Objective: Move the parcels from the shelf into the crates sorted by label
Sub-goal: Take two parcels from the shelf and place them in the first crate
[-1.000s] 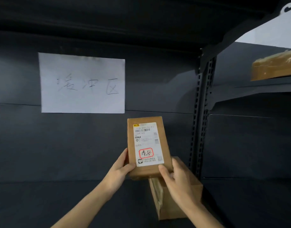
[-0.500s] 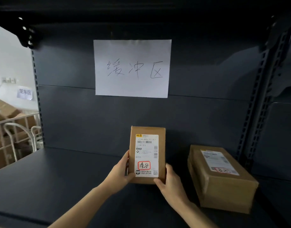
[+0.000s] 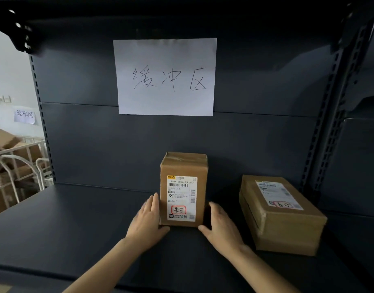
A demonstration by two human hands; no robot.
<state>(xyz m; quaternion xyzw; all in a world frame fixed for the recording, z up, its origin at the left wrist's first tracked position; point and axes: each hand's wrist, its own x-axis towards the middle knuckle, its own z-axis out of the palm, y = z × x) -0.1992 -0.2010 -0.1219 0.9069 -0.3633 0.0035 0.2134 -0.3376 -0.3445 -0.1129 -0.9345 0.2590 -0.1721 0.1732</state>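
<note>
I have a brown cardboard parcel (image 3: 183,166) standing on end on the dark shelf (image 3: 76,225), near the back panel, its white label (image 3: 182,197) facing me with a red-ringed handwritten mark low on it. My left hand (image 3: 147,218) lies flat against the parcel's left side and my right hand (image 3: 221,225) against its right side. The fingers (image 3: 154,203) on both are stretched out rather than curled, with each thumb at a bottom front corner. A second parcel (image 3: 281,214) lies flat on the same shelf to the right, apart from the first, label up. A paper sheet (image 3: 165,77) with handwritten characters hangs on the back panel above. Past the shelf's left post stands a white cage trolley (image 3: 17,166) holding cartons, with a small sign (image 3: 24,114) on the wall behind it.
</note>
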